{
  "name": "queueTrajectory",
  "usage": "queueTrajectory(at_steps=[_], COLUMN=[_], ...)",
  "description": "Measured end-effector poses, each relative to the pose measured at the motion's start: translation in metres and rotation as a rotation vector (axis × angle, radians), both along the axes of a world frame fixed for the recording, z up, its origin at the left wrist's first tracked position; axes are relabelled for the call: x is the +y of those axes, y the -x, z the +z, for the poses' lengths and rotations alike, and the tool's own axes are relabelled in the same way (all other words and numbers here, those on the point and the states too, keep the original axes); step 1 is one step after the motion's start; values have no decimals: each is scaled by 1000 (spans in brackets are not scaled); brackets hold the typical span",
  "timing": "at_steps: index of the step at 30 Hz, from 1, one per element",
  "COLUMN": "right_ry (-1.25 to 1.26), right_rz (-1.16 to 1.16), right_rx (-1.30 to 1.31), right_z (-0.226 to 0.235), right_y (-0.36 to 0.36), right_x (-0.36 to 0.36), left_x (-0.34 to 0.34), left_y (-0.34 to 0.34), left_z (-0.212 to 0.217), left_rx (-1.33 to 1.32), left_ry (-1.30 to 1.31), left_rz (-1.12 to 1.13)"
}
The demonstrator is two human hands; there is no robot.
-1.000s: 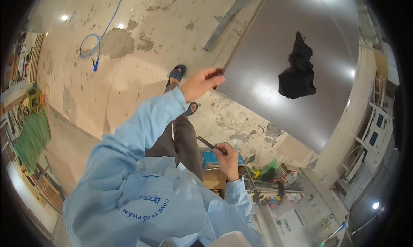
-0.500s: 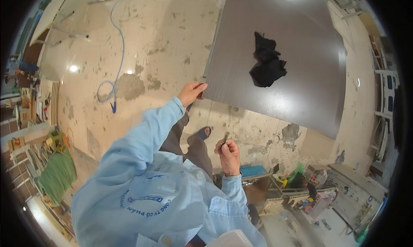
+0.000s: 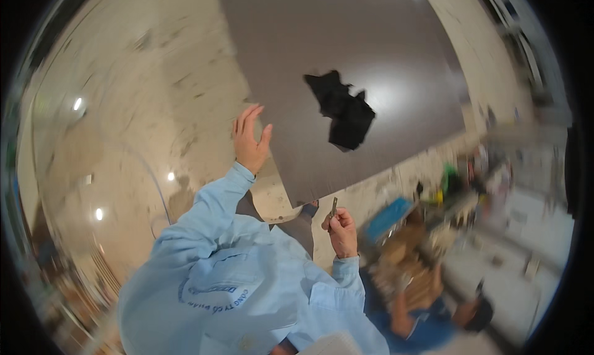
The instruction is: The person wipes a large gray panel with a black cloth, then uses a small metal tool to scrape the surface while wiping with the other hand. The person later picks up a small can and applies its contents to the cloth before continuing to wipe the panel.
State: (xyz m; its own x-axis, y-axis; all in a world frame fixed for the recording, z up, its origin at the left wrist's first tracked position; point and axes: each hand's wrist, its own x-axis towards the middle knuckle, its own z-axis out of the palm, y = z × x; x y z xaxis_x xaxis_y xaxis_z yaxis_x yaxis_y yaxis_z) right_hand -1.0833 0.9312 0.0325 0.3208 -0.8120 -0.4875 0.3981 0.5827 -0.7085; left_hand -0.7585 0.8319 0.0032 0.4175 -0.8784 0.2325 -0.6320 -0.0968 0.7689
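My left hand (image 3: 250, 139) is open, fingers spread, beside the left edge of a large dark brown wood-grain panel (image 3: 396, 45); whether the fingertips touch that edge I cannot tell. Off the panel's near edge, my right hand (image 3: 342, 231) is closed around a small, narrow metal piece (image 3: 335, 206) whose tip sticks up past the fingers. Its exact kind is not clear. A crumpled black cloth (image 3: 351, 121) lies on the panel.
Along the blurred floor at left runs a thin blue hose (image 3: 151, 175). At lower right a person in a blue shirt (image 3: 427, 327) is close to stacked brown pieces (image 3: 411, 268). A blue box (image 3: 388, 219) and a cluttered bench (image 3: 458, 200) stand beyond.
My left hand has let go of the panel's corner and opened, now further up along its left edge. The view has turned; the person at lower right has come into sight.
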Motion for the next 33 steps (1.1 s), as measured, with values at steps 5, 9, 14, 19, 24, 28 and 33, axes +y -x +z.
queueTrajectory(at_steps=[5, 9, 14, 19, 24, 28, 33], right_ry=[-119, -78, -35, -106, -218, -107, -209], right_rz=[-515, -731, -1015, -1306, -1287, -1324, -1291], right_rx=[144, 272, 503, 690, 1215, 1638, 2094], right_z=[8, 17, 8, -28, -39, -30, -39], right_y=[-83, -146, -204, -262, -299, -305, -286], right_x=[57, 98, 111, 110, 87, 46, 20], left_x=[-133, -192, -272, -308, -301, -321, -382], left_y=[35, 50, -37, -97, -99, -83, -64], left_z=[28, -1, -29, -60, -68, -53, -32], left_rx=[-307, -629, -394, -525, -502, -573, -276], left_ry=[214, 110, 291, 280, 440, 270, 277], left_rz=[-865, -1332, -1039, -969, -1011, -992, -1105])
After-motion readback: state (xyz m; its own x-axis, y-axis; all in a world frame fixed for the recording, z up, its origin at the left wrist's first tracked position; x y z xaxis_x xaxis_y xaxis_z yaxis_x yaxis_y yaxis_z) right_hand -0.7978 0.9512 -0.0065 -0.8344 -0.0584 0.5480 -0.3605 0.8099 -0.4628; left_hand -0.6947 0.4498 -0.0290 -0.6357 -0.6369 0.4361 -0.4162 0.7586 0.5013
